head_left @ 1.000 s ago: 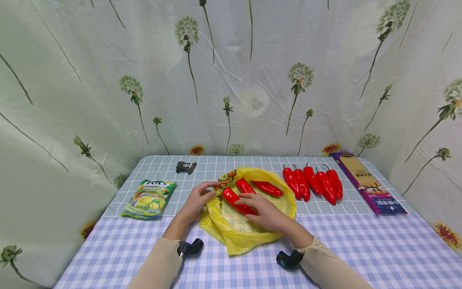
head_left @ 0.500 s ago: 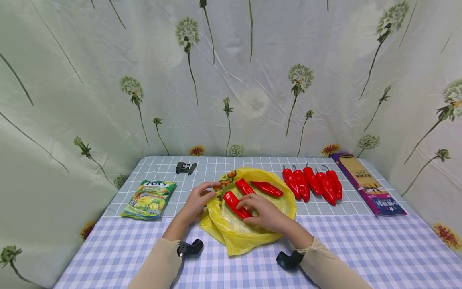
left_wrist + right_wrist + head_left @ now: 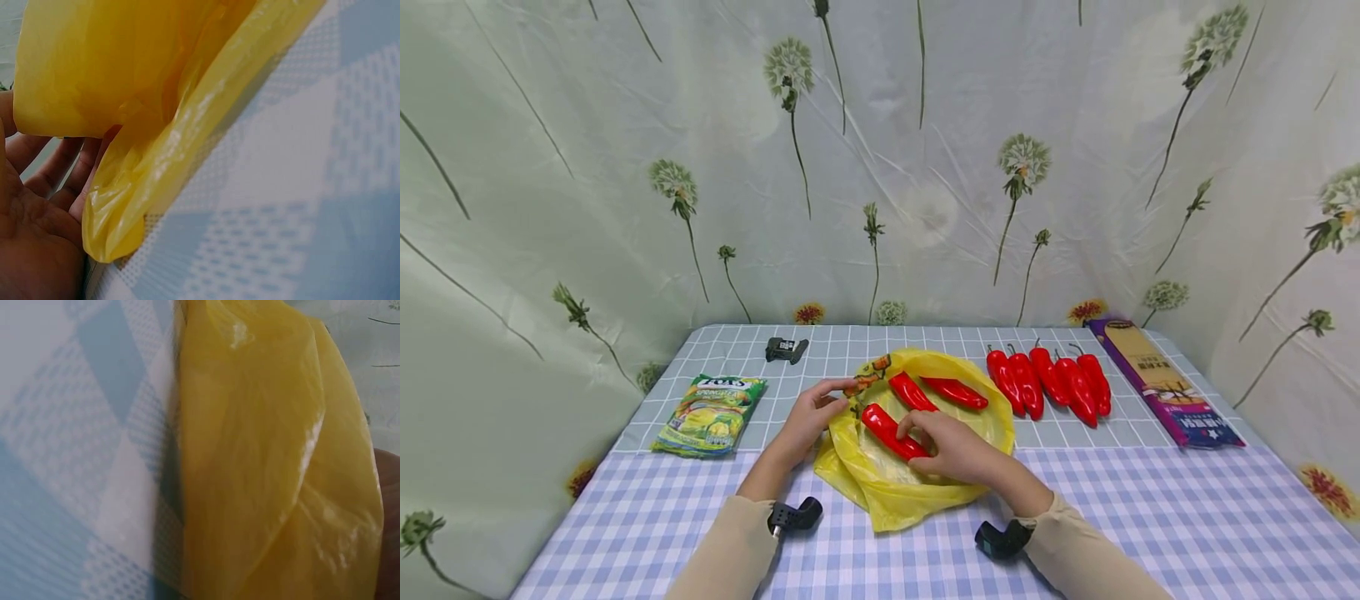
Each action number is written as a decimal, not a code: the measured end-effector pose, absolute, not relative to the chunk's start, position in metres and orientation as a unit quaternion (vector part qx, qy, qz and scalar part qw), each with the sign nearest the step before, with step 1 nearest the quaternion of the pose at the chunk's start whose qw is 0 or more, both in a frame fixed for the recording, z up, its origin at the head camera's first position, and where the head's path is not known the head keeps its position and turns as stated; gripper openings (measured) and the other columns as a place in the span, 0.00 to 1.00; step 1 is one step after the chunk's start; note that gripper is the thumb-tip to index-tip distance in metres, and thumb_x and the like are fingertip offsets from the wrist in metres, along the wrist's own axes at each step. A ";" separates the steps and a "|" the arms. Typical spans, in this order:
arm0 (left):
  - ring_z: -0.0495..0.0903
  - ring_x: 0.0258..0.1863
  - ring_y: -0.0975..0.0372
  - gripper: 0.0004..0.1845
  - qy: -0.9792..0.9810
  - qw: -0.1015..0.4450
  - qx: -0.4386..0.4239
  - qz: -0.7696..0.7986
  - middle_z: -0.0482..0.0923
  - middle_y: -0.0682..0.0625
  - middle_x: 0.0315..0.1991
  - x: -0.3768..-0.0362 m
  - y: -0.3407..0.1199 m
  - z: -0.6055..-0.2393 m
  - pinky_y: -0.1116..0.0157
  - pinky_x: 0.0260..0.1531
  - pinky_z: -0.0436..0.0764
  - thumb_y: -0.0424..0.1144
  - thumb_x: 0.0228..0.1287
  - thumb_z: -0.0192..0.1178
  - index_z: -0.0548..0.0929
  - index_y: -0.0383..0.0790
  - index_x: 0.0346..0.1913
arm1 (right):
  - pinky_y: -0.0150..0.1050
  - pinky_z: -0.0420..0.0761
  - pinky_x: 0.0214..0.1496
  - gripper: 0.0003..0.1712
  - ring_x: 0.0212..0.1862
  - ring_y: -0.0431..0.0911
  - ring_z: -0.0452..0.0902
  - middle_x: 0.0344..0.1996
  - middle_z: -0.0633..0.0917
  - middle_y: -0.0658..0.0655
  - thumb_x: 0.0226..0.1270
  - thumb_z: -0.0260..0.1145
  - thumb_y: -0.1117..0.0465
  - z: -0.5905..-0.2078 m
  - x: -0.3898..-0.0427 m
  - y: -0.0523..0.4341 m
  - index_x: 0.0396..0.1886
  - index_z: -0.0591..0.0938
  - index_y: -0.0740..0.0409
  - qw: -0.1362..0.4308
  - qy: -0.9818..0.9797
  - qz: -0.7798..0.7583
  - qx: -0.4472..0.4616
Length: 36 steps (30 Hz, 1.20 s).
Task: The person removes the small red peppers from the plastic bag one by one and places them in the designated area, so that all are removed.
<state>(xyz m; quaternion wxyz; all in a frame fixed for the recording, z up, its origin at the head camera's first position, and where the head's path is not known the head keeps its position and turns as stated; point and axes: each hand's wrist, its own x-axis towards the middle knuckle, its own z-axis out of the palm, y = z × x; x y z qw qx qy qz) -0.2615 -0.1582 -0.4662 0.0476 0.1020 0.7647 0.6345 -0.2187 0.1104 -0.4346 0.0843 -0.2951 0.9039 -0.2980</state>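
A yellow plastic bag (image 3: 917, 498) lies with its round mouth spread wide. My left hand (image 3: 808, 419) holds its left rim; in the left wrist view, fingers of the left hand (image 3: 37, 225) reach behind the yellow film. Inside the bag, my right hand (image 3: 951, 447) has curled fingers and thumb about the near end of a red pepper (image 3: 880, 423), partly covering it. Two more red peppers lie farther back in the bag: one slanted pepper (image 3: 912, 392) and another pepper (image 3: 955, 392). The bag's outer side (image 3: 250, 456) fills much of the right wrist view, hiding most of that hand.
Several red peppers (image 3: 1048, 375) lie in a row right of the bag. Beyond them is a purple-and-tan flat package (image 3: 1165, 379). At left sit a green-yellow candy packet (image 3: 711, 414) and a small black device (image 3: 786, 349). A checked cloth (image 3: 647, 533) covers the table's near part.
My right hand has brought the red pepper slightly lower and nearer inside the bag, its fingers bending more. My left hand stays on the rim.
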 end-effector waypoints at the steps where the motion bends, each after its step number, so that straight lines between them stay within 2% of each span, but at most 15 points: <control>1: 0.79 0.49 0.60 0.20 0.764 0.047 0.103 0.635 0.73 0.42 0.67 -0.262 -0.158 -0.466 0.71 0.47 0.80 0.34 0.72 0.55 0.78 0.40 0.65 | 0.33 0.75 0.38 0.17 0.36 0.41 0.72 0.33 0.78 0.44 0.60 0.73 0.59 -0.435 -0.219 0.110 0.47 0.78 0.43 0.085 0.903 -0.300 -0.295; 6: 0.79 0.47 0.63 0.20 0.762 0.052 0.099 0.638 0.73 0.42 0.67 -0.262 -0.159 -0.468 0.71 0.46 0.80 0.34 0.72 0.55 0.78 0.39 0.64 | 0.41 0.81 0.54 0.24 0.49 0.43 0.77 0.48 0.82 0.46 0.59 0.73 0.60 -0.436 -0.218 0.111 0.53 0.74 0.45 0.109 0.895 -0.324 -0.286; 9: 0.79 0.47 0.63 0.20 0.763 0.052 0.098 0.637 0.73 0.42 0.67 -0.261 -0.160 -0.468 0.71 0.47 0.80 0.34 0.72 0.55 0.78 0.39 0.64 | 0.44 0.81 0.59 0.30 0.54 0.44 0.78 0.54 0.82 0.48 0.59 0.73 0.60 -0.436 -0.217 0.111 0.60 0.71 0.45 0.128 0.892 -0.336 -0.275; 16: 0.79 0.49 0.60 0.19 0.762 0.052 0.093 0.639 0.74 0.43 0.66 -0.260 -0.160 -0.468 0.70 0.46 0.81 0.34 0.72 0.55 0.79 0.42 0.64 | 0.39 0.81 0.55 0.38 0.51 0.41 0.77 0.53 0.82 0.47 0.57 0.72 0.60 -0.435 -0.217 0.111 0.68 0.70 0.46 0.135 0.897 -0.320 -0.274; 22: 0.79 0.46 0.61 0.19 0.755 0.058 0.091 0.647 0.74 0.43 0.67 -0.261 -0.160 -0.468 0.69 0.44 0.82 0.35 0.72 0.54 0.78 0.41 0.64 | 0.41 0.81 0.56 0.41 0.53 0.42 0.76 0.54 0.82 0.48 0.55 0.69 0.62 -0.434 -0.218 0.111 0.71 0.69 0.48 0.130 0.898 -0.325 -0.268; 27: 0.79 0.46 0.63 0.20 0.758 0.057 0.097 0.643 0.73 0.41 0.67 -0.262 -0.160 -0.469 0.71 0.45 0.81 0.35 0.72 0.55 0.78 0.39 0.65 | 0.42 0.81 0.57 0.39 0.53 0.43 0.76 0.55 0.82 0.49 0.56 0.68 0.64 -0.435 -0.217 0.112 0.70 0.70 0.48 0.140 0.892 -0.342 -0.261; 30: 0.79 0.46 0.64 0.20 0.757 0.054 0.096 0.644 0.73 0.41 0.67 -0.262 -0.159 -0.469 0.71 0.46 0.80 0.34 0.72 0.56 0.77 0.38 0.65 | 0.39 0.81 0.54 0.39 0.50 0.42 0.76 0.54 0.82 0.48 0.56 0.67 0.64 -0.435 -0.217 0.112 0.70 0.70 0.47 0.136 0.894 -0.341 -0.257; 36: 0.79 0.46 0.64 0.20 0.754 0.045 0.091 0.649 0.74 0.41 0.66 -0.262 -0.158 -0.469 0.71 0.45 0.80 0.33 0.70 0.56 0.78 0.37 0.64 | 0.34 0.79 0.46 0.36 0.43 0.42 0.75 0.48 0.82 0.47 0.57 0.65 0.67 -0.434 -0.218 0.112 0.68 0.72 0.51 0.110 0.893 -0.349 -0.263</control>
